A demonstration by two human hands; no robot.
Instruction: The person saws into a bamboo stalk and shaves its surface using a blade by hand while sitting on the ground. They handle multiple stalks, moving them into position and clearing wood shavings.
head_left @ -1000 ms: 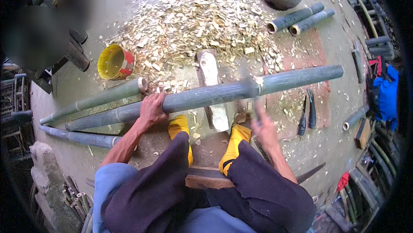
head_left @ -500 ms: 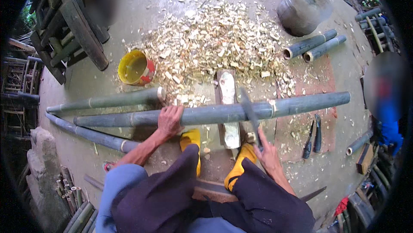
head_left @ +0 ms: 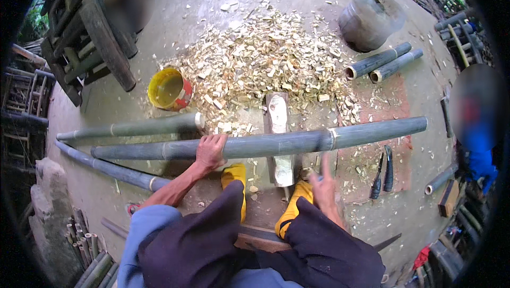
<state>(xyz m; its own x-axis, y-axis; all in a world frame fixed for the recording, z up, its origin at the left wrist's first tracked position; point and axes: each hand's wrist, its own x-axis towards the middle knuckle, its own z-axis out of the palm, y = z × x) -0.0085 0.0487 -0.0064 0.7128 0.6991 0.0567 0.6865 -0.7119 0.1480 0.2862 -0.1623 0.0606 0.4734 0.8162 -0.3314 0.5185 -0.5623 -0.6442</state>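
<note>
A long grey-green bamboo pole [head_left: 255,145] lies crosswise over a pale, chipped wooden block [head_left: 282,168]. My left hand [head_left: 211,151] is closed over the pole, left of the block. Below the pole's right part, my right hand [head_left: 324,191] grips a long-bladed knife [head_left: 320,177]. Motion smears its blade, which seems to be close to the pole's pale node ring. My feet, in yellow footwear [head_left: 234,179], are planted on both sides of the block's near end.
Wood chips [head_left: 255,59] are heaped beyond the block, beside a yellow-and-red bucket [head_left: 169,89]. More bamboo poles [head_left: 133,126] lie left. Two dark-handled blades [head_left: 388,168] rest on a reddish mat [head_left: 399,174]; short bamboo pieces [head_left: 390,59] and a translucent bag [head_left: 366,19] lie beyond.
The knife in my right hand has swung, its blade turning from clear to smeared. My right hand is slightly lower. My left hand keeps its hold on the pole.
</note>
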